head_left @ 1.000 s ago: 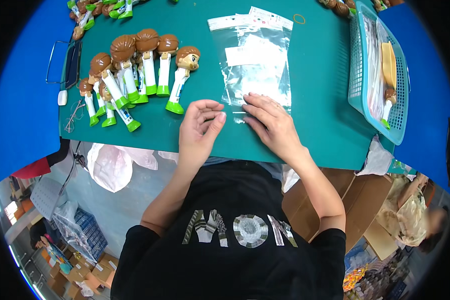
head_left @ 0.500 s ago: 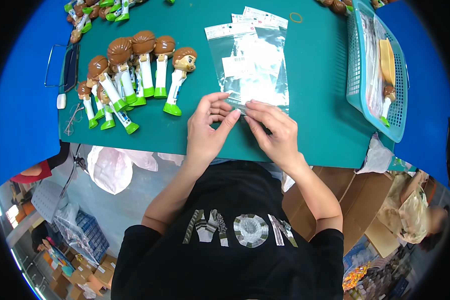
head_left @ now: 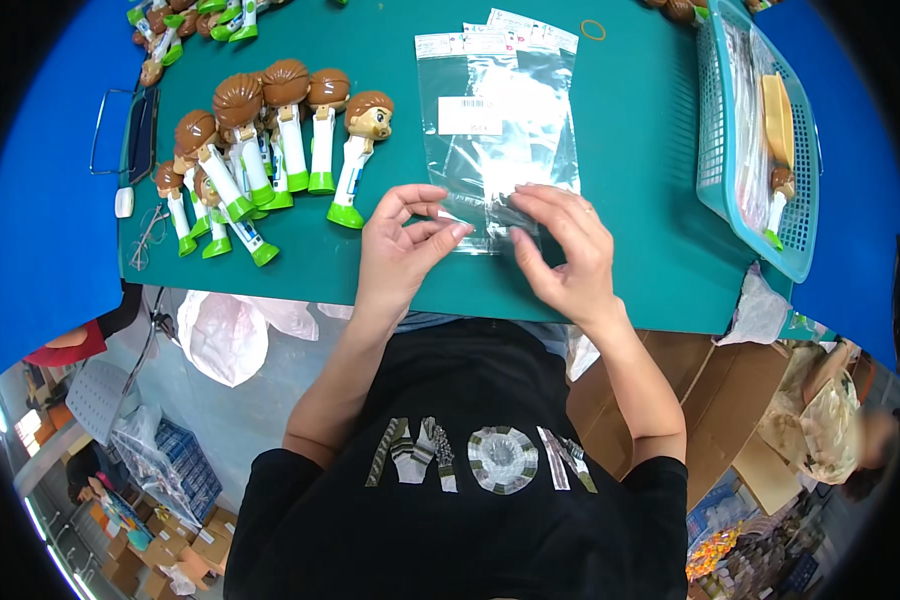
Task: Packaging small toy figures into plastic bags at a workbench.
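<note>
Several clear plastic bags (head_left: 470, 165) with white printed header strips lie overlapping in front of me, the front one bearing a white barcode label (head_left: 469, 116). My left hand (head_left: 402, 245) is at the lower left edge of the front bag, thumb and fingers apart. Over its lower right side, my right hand (head_left: 573, 250) has curved fingers with the thumb spread away. Neither hand shows a grip on the plastic. To the left, several toy figure dispensers (head_left: 238, 150) with brown hair, white stems and green feet lie in a group, one (head_left: 353, 165) a little apart on its right.
A light-blue plastic basket (head_left: 711, 130) at the right holds flat clear packaging, a yellow piece (head_left: 778, 120) and a figure (head_left: 778, 205). A rubber band (head_left: 593, 30) lies on the green tabletop (head_left: 640, 200). Eyeglasses (head_left: 150, 238) and a dark tablet-like object (head_left: 142, 130) are at the left.
My fingers have come off the front bag's lower end and the hands have moved apart. That bag now lies straighter and flatter, its header shifted slightly up.
</note>
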{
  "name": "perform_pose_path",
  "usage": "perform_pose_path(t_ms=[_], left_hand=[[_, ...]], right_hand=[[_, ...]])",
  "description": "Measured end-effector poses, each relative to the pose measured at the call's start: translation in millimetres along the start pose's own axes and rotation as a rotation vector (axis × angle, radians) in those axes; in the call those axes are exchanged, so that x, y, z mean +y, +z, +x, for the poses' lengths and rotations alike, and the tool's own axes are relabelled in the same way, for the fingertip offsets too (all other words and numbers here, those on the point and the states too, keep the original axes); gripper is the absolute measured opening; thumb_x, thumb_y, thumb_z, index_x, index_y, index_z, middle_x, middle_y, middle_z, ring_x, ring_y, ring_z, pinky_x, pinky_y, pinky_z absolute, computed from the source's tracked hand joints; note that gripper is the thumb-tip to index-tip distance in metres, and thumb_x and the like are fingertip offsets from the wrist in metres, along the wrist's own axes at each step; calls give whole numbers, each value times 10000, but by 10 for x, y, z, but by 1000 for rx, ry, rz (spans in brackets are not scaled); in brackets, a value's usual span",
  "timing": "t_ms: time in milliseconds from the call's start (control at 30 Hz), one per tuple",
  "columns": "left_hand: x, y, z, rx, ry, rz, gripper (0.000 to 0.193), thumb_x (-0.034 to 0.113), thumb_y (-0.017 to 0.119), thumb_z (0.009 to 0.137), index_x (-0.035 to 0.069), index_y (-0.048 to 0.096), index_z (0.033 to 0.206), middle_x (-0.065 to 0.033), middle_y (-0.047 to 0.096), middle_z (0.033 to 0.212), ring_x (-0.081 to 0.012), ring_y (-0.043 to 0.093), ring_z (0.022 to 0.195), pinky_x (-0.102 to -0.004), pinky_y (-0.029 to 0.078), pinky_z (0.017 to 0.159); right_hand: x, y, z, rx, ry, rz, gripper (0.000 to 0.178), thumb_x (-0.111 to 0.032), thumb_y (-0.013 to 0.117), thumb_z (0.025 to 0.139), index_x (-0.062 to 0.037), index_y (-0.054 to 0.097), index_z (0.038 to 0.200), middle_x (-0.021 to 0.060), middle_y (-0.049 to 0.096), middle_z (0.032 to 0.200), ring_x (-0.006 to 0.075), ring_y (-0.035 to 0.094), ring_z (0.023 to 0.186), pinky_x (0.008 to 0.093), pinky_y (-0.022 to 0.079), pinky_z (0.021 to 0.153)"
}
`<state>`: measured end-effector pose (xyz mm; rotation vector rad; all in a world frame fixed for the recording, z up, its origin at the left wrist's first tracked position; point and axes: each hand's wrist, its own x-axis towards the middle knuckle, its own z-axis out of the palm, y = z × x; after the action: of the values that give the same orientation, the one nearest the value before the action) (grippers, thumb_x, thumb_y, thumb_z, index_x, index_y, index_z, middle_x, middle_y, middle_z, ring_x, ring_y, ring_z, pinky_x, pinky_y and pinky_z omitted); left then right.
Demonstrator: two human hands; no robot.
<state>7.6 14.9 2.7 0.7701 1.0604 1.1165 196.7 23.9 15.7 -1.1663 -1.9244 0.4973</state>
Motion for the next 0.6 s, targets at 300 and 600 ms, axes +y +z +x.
perform_pose_path(t_ms=[300,600], left_hand=[[0,24,-31,-31,-12,36,430,-54,657,787,-19,405,1135,-170,530,1079,-129,639,722,-230,557,657],[57,11,-4,-80,-81,52,518,-67,645,771,10,358,1195,-183,558,1065,-113,625,652,-200,514,564]], right_hand=[[55,211,18,-70,-140,-161,346,-23,689,676,-52,629,1015,72,659,941,242,638,889,347,487,797],[0,118,83,-144,-132,-6,308,-49,672,700,-73,638,1005,47,667,899,217,643,832,390,481,817]])
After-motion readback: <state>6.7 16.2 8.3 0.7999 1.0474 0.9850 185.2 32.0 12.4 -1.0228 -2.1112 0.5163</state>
